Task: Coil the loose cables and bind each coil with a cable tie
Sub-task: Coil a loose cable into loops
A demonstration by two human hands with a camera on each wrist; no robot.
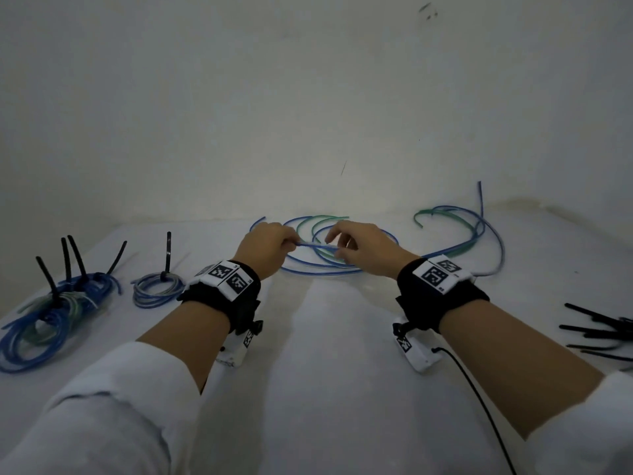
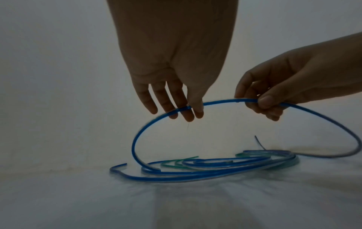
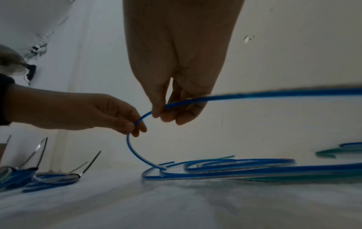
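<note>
A blue cable (image 1: 313, 246) is lifted off the white table between both hands. My left hand (image 1: 270, 246) pinches it between thumb and fingers, as the left wrist view shows around the cable (image 2: 217, 101). My right hand (image 1: 356, 248) pinches the same cable (image 3: 254, 94) a short way along. From the left hand the cable curves down to a loose pile of blue and green cables (image 1: 342, 265) lying on the table beneath the hands. More loose blue and green cables (image 1: 476, 228) lie to the right.
Bound coils with black ties sticking up (image 1: 58, 303) lie at the far left, with a smaller bound coil (image 1: 156, 289) beside them. Loose black cable ties (image 1: 599, 330) lie at the right edge. A black lead (image 1: 479, 399) runs from my right wrist. A wall (image 1: 308, 114) stands close behind.
</note>
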